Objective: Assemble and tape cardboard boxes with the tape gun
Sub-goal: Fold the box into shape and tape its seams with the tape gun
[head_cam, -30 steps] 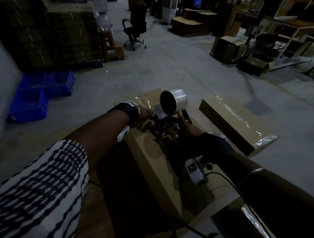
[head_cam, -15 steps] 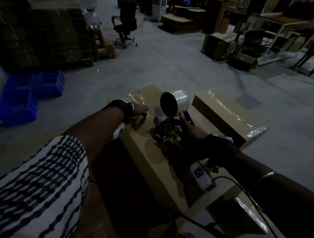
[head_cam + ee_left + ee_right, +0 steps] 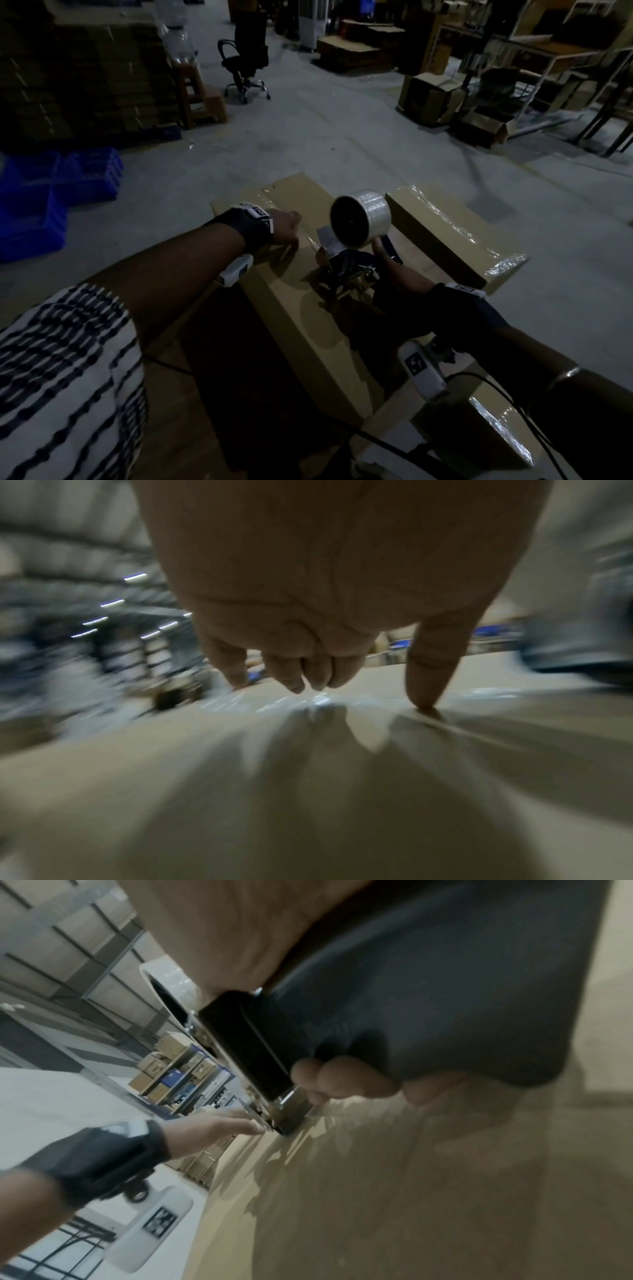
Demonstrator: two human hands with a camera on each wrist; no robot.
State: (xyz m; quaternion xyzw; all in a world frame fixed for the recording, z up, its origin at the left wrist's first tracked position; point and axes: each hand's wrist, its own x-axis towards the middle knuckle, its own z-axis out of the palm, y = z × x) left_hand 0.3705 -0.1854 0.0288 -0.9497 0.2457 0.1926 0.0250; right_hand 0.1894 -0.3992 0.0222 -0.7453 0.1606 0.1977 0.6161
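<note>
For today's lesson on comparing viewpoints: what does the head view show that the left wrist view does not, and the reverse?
Only the head view shows the right hand gripping the tape gun with its clear tape roll, a second taped box to the right, and the office chair behind.

Only the left wrist view shows the left hand's fingers from beneath, their tips touching the glossy tape strip.

Both show the left hand resting on the long cardboard box.

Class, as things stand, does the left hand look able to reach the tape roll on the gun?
Probably yes: the left hand presses the cardboard box beside the tape roll, nothing between them.
</note>
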